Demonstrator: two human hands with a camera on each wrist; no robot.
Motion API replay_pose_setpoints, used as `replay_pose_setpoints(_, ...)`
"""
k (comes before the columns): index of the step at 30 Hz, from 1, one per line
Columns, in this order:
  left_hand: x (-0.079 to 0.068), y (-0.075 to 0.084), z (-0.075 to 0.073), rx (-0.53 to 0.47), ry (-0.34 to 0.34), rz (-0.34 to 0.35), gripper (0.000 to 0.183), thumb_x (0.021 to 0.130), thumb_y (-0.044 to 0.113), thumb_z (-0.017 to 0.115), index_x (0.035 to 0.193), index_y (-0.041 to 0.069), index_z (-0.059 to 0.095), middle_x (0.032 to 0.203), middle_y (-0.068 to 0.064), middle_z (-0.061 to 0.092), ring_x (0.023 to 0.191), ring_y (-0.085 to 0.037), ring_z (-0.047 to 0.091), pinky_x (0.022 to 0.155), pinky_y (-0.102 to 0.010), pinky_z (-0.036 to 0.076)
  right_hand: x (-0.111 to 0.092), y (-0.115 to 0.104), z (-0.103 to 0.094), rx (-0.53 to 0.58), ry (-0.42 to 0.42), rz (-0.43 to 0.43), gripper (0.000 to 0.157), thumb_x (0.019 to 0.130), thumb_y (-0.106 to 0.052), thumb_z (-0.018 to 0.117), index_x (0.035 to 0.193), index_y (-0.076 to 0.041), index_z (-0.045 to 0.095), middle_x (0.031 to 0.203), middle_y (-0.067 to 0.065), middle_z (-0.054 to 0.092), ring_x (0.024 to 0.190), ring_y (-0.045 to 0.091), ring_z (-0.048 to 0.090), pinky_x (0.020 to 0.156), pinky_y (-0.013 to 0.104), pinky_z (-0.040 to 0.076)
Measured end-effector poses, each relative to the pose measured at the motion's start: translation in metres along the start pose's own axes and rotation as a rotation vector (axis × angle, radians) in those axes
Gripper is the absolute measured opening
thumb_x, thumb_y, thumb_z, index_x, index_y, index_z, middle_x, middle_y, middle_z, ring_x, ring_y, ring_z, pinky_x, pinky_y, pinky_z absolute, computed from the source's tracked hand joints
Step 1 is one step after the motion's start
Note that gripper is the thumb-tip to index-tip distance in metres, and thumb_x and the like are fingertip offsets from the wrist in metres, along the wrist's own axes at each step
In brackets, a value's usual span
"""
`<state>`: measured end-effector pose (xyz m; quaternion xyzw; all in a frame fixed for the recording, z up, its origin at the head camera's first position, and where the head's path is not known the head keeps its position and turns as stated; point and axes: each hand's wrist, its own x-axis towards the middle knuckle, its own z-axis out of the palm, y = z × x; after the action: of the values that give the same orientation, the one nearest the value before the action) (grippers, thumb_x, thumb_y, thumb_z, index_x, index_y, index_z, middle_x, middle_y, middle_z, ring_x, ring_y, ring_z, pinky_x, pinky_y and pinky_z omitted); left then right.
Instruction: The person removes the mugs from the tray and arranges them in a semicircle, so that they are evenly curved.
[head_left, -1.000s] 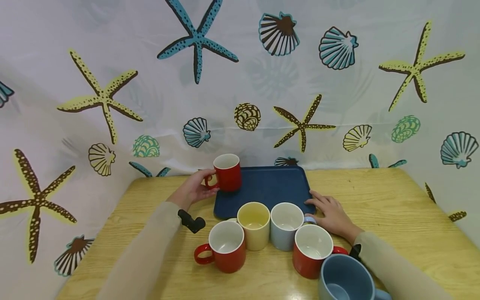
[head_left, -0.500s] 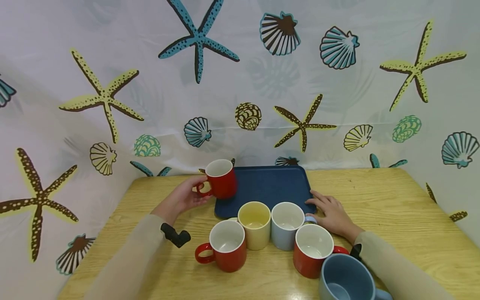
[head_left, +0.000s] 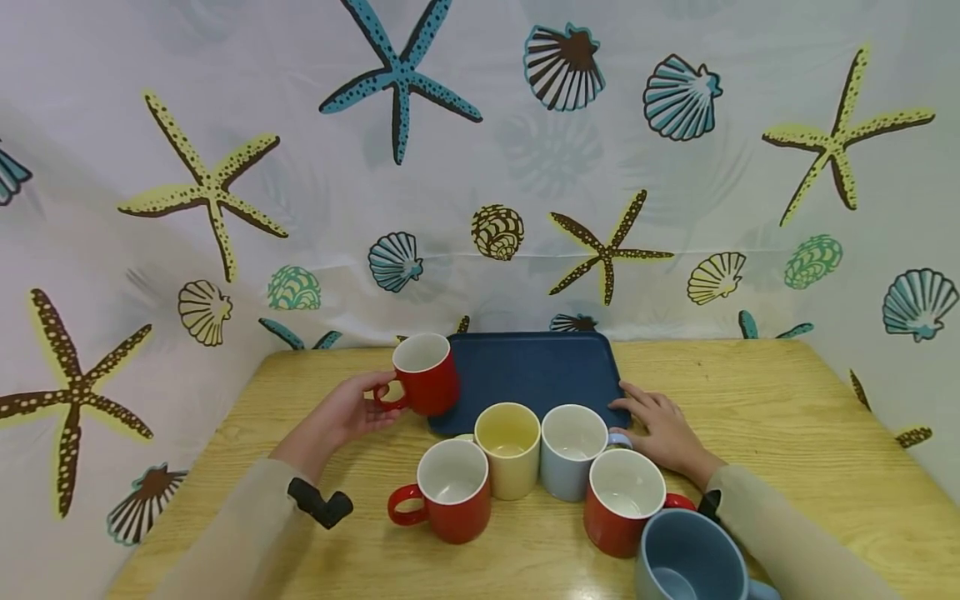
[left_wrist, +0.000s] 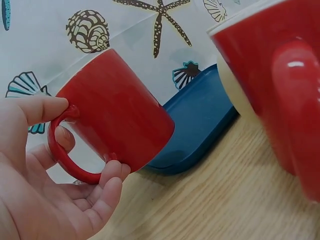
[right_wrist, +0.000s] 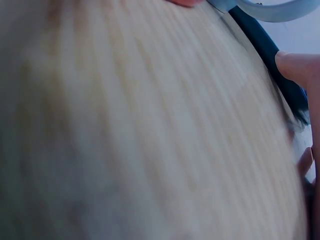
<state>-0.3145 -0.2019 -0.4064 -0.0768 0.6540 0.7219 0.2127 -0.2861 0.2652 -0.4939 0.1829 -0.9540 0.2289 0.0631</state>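
Note:
My left hand (head_left: 341,422) grips a red mug (head_left: 433,385) with a white inside by its handle. In the left wrist view the mug (left_wrist: 120,112) leans, and thumb and fingers curl about its handle (left_wrist: 65,157). In the head view it overlaps the left edge of a dark blue tray (head_left: 536,375). My right hand (head_left: 663,429) lies relaxed on the table, fingertips right at the tray's right rim. The right wrist view shows its thumb (right_wrist: 300,67) against the tray edge (right_wrist: 272,60).
In front of the tray stand a red mug (head_left: 457,504), a yellow mug (head_left: 513,475), a light blue mug (head_left: 566,475), another red mug (head_left: 615,525) and a larger blue mug (head_left: 686,558). A shell-patterned cloth (head_left: 450,183) hangs behind the wooden table (head_left: 757,408).
My left hand has drawn the red mug leftward and nearer, from over the tray's back left corner to its left edge. The right hand has stayed in place.

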Motion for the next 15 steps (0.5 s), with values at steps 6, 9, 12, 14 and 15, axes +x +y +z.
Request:
replay_pose_setpoints(6, -0.017, -0.005, -0.009, -0.008, -0.024, 0.023, 0.03, 0.094, 0.034, 0.054, 0.075, 0.011, 0.048, 0.106, -0.016, 0.051, 0.089, -0.029, 0.059, 0.088, -0.038, 0.047, 0.001, 0.0, 0.001, -0.004, 0.0, -0.004, 0.049, 0.086, -0.05, 0.058, 0.126, -0.021, 0.057, 0.149, 0.008, 0.029, 0.126, 0.038, 0.03, 0.101, 0.063, 0.016)
replay_pose_setpoints(9, -0.026, -0.007, -0.015, 0.0, -0.032, 0.033, 0.03, 0.095, 0.034, 0.053, 0.074, 0.011, 0.048, 0.103, -0.015, 0.05, 0.089, -0.029, 0.059, 0.086, -0.036, 0.048, 0.001, -0.001, 0.001, -0.002, 0.0, -0.004, 0.049, 0.086, -0.049, 0.058, 0.126, -0.021, 0.057, 0.149, 0.008, 0.029, 0.126, 0.038, 0.03, 0.101, 0.063, 0.017)
replay_pose_setpoints(12, -0.034, -0.008, -0.018, 0.014, -0.043, 0.044, 0.032, 0.095, 0.034, 0.052, 0.073, 0.012, 0.048, 0.101, -0.014, 0.05, 0.087, -0.028, 0.06, 0.085, -0.036, 0.048, 0.0, -0.002, 0.001, -0.001, 0.003, -0.004, 0.048, 0.086, -0.048, 0.058, 0.126, -0.02, 0.057, 0.149, 0.009, 0.029, 0.126, 0.039, 0.031, 0.101, 0.063, 0.016)
replay_pose_setpoints(14, -0.038, -0.01, -0.019, 0.026, -0.045, 0.047, 0.032, 0.095, 0.034, 0.052, 0.072, 0.012, 0.047, 0.1, -0.014, 0.051, 0.086, -0.028, 0.06, 0.085, -0.036, 0.048, -0.001, -0.002, 0.0, -0.006, 0.005, -0.003, 0.048, 0.086, -0.048, 0.058, 0.126, -0.02, 0.057, 0.149, 0.01, 0.029, 0.126, 0.039, 0.031, 0.101, 0.063, 0.016)
replay_pose_setpoints(15, -0.04, -0.01, -0.019, 0.032, -0.05, 0.052, 0.032, 0.095, 0.033, 0.051, 0.072, 0.012, 0.047, 0.1, -0.013, 0.051, 0.085, -0.028, 0.06, 0.084, -0.036, 0.049, -0.001, -0.002, 0.0, -0.005, 0.005, -0.003, 0.048, 0.086, -0.048, 0.058, 0.126, -0.019, 0.057, 0.148, 0.01, 0.029, 0.126, 0.039, 0.031, 0.101, 0.063, 0.016)
